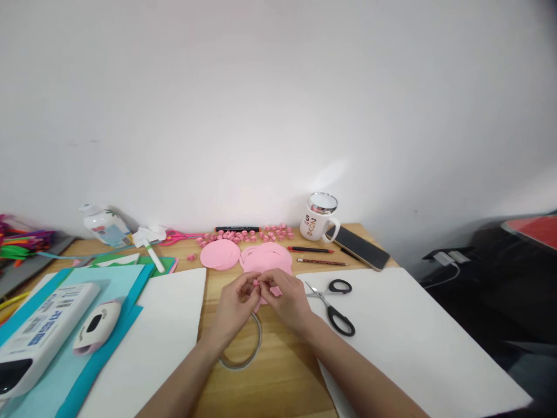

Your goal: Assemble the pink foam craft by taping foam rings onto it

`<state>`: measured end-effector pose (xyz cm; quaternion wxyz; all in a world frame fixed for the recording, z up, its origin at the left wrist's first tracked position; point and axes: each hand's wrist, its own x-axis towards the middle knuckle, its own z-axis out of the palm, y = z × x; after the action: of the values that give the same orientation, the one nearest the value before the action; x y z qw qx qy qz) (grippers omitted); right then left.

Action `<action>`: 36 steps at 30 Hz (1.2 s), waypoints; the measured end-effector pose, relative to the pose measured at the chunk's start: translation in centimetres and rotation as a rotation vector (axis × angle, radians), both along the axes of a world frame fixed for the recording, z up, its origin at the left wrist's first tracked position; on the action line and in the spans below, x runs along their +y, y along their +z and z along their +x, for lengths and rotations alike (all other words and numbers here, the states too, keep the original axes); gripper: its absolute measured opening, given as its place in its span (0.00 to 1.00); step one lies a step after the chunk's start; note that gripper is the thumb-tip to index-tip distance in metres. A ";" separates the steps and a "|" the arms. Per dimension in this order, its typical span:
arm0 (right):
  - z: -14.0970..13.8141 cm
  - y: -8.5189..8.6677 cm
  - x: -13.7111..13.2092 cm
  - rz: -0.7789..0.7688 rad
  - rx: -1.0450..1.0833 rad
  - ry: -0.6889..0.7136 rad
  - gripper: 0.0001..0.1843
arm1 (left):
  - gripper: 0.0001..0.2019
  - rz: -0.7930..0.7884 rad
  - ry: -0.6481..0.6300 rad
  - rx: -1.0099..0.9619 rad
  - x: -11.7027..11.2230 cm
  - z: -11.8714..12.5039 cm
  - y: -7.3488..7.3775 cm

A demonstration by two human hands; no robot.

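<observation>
My left hand (235,306) and my right hand (287,301) meet over the middle of the wooden table (282,371). Both pinch a small piece of pink paper (256,284) between their fingertips. Just behind them lie pink paper circles (220,254), and behind those a row of several small pink rolled paper pieces (243,235). A roll of clear tape (243,348) lies on the table under my left wrist. Black-handled scissors (333,302) rest just right of my right hand.
White sheets (404,342) lie on both sides, blue paper (108,278) at left with a white box (43,334) and a small punch (96,325). At the back stand a mug (319,217), a phone (361,247), pencils (311,250), a marker (237,229) and a bottle (104,223).
</observation>
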<state>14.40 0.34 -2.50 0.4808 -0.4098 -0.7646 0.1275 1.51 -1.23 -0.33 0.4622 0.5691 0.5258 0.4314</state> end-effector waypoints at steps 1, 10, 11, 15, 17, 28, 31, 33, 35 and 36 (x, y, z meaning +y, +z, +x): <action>0.0 0.0 0.0 -0.005 -0.006 0.001 0.06 | 0.12 0.002 0.001 -0.007 0.0 0.0 0.0; -0.1 -0.1 -0.1 -0.028 0.004 -0.014 0.05 | 0.11 0.043 0.086 -0.027 -0.1 0.1 -0.4; 0.0 -0.1 0.0 -0.026 0.008 -0.016 0.05 | 0.11 0.057 0.094 -0.016 -0.1 0.1 -0.3; 0.0 -0.2 0.0 -0.039 0.021 -0.023 0.05 | 0.09 0.093 0.109 0.030 -0.2 0.0 -0.1; 0.0 -0.2 0.1 -0.051 0.025 -0.031 0.05 | 0.07 0.107 0.105 0.049 -0.2 0.0 -0.1; -0.1 0.0 0.0 -0.186 0.161 0.034 0.03 | 0.06 0.151 0.139 0.067 -0.2 -0.3 -0.6; -0.2 -0.1 0.2 -0.195 0.205 0.059 0.03 | 0.05 0.134 0.147 0.016 0.1 -0.6 -0.7; -0.1 -0.3 0.4 -0.197 0.195 0.043 0.03 | 0.05 0.118 0.180 0.012 0.3 -0.8 -0.6; 0.0 -0.4 0.4 -0.253 0.141 0.071 0.03 | 0.06 0.097 0.230 0.025 0.4 -1.1 -0.5; 0.0 -0.4 0.4 -0.300 0.097 0.111 0.04 | 0.06 0.085 0.257 0.028 0.4 -1.2 -0.4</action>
<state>14.44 0.76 -2.95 0.4426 -0.4277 -0.7343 0.2863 0.29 -0.83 -0.69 0.3712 0.5219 0.5822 0.5008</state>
